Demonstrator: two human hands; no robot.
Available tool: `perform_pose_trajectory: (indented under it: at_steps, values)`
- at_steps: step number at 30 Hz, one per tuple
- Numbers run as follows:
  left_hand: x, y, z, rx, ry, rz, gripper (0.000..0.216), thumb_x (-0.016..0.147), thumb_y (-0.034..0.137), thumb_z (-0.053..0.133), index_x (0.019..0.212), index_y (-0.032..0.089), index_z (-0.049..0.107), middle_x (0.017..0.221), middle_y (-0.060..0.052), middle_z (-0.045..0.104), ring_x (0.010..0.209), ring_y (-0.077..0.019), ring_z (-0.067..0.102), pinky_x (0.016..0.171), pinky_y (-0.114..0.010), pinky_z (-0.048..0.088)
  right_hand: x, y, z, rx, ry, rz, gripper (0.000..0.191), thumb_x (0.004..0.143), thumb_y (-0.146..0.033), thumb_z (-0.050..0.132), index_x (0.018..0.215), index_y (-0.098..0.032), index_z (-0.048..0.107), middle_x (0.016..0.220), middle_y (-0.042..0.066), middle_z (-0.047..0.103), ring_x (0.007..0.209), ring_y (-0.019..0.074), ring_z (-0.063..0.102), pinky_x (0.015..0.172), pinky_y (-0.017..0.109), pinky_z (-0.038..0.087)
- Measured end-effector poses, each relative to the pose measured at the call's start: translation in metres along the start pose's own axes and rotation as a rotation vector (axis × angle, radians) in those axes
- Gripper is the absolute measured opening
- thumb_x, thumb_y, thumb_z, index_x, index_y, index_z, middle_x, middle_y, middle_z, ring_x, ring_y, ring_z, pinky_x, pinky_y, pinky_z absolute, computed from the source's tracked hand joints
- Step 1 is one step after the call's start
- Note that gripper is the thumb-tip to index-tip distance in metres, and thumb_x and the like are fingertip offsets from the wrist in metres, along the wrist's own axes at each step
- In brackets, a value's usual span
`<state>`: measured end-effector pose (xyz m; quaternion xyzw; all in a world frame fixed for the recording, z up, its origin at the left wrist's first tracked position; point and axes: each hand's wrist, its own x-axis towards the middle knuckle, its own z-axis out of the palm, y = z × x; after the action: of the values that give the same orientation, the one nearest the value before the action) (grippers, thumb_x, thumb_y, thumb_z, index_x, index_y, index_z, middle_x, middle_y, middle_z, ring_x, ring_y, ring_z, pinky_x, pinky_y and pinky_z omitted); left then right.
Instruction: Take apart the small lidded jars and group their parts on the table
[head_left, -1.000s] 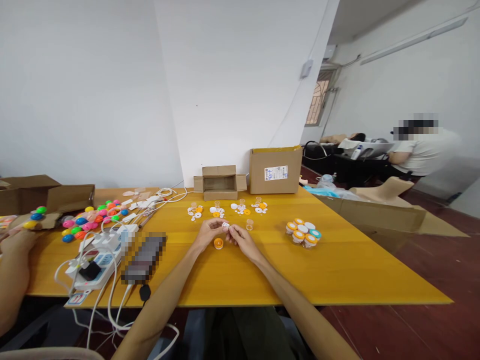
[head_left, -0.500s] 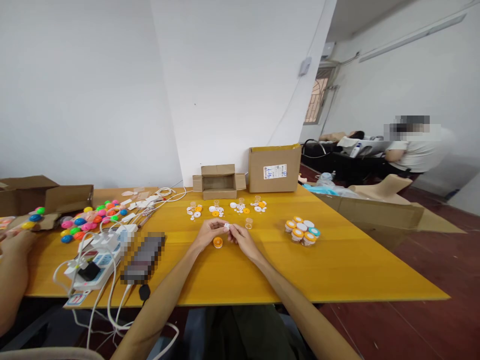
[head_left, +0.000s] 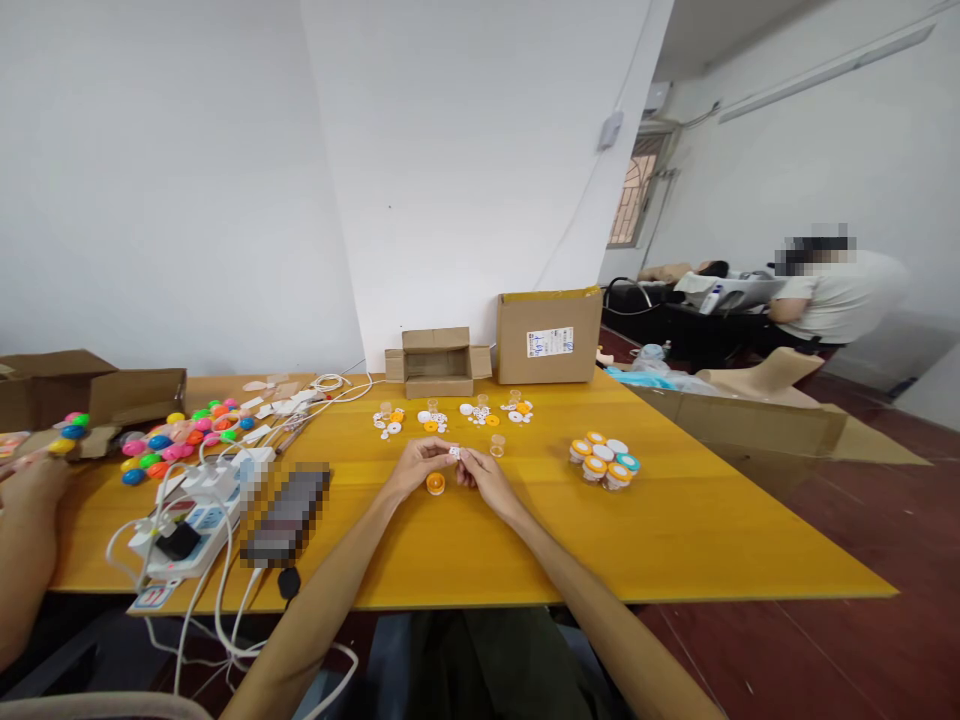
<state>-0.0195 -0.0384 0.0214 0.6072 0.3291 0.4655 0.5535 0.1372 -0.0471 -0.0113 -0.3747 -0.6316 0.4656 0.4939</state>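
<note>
Hands meet at mid-table: left hand (head_left: 415, 467) and right hand (head_left: 481, 472) pinch one small white piece (head_left: 454, 453) between their closed fingertips, too tiny to read its long axis. Just near of it, between the wrists, an orange cap (head_left: 435, 484) sits on the yellow table (head_left: 675, 530). Right of the hands, capped little jars (head_left: 604, 461) cluster; far back, an open cardboard box (head_left: 437, 362), contents hidden.
</note>
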Motion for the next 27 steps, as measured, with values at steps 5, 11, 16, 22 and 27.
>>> perform_pose_trajectory:
  at_steps: [5,11,16,22,27]
  values:
    - [0.001,-0.001,-0.001,-0.022,-0.006,0.006,0.033,0.058,0.040,0.087,0.076,0.016,0.075,0.076,-0.005,0.077,0.070,-0.0191,0.069,0.079,-0.033,0.053,-0.002,-0.003,0.001,0.024,0.024,0.017,0.061,0.074,-0.083,0.045,0.063,-0.023,0.052,0.053,-0.003,0.053,0.050,0.0130,0.045,0.052,0.028,0.038]
    - [0.002,-0.003,-0.002,-0.019,0.009,0.006,0.034,0.057,0.040,0.087,0.078,0.016,0.075,0.078,-0.005,0.077,0.075,-0.0185,0.069,0.083,-0.031,0.052,-0.002,-0.005,0.001,0.039,0.030,0.030,0.060,0.074,-0.081,0.046,0.060,-0.023,0.051,0.052,-0.002,0.054,0.049,0.0132,0.045,0.051,0.027,0.037]
    - [0.004,-0.005,-0.004,0.044,0.009,0.026,0.031,0.061,0.040,0.085,0.080,0.017,0.075,0.084,-0.005,0.077,0.082,-0.0198,0.070,0.085,-0.031,0.052,-0.002,-0.003,0.002,0.047,0.059,0.045,0.060,0.075,-0.080,0.046,0.057,-0.023,0.050,0.048,-0.002,0.051,0.047,0.0130,0.044,0.049,0.027,0.036]
    - [0.006,-0.010,-0.004,0.221,0.014,0.077,0.024,0.070,0.038,0.079,0.080,0.017,0.074,0.081,-0.004,0.076,0.078,-0.0189,0.068,0.080,-0.030,0.052,-0.004,-0.008,0.001,0.056,0.169,0.016,0.061,0.072,-0.082,0.048,0.060,-0.023,0.055,0.049,-0.002,0.052,0.047,0.0135,0.046,0.049,0.027,0.038]
    - [0.009,-0.020,-0.004,0.387,0.025,0.089,0.017,0.072,0.033,0.075,0.081,0.018,0.075,0.077,-0.003,0.075,0.074,-0.0180,0.066,0.072,-0.028,0.051,-0.004,-0.012,0.000,0.016,0.286,-0.037,0.059,0.072,-0.080,0.050,0.062,-0.023,0.056,0.053,-0.001,0.055,0.049,0.0143,0.048,0.050,0.027,0.040]
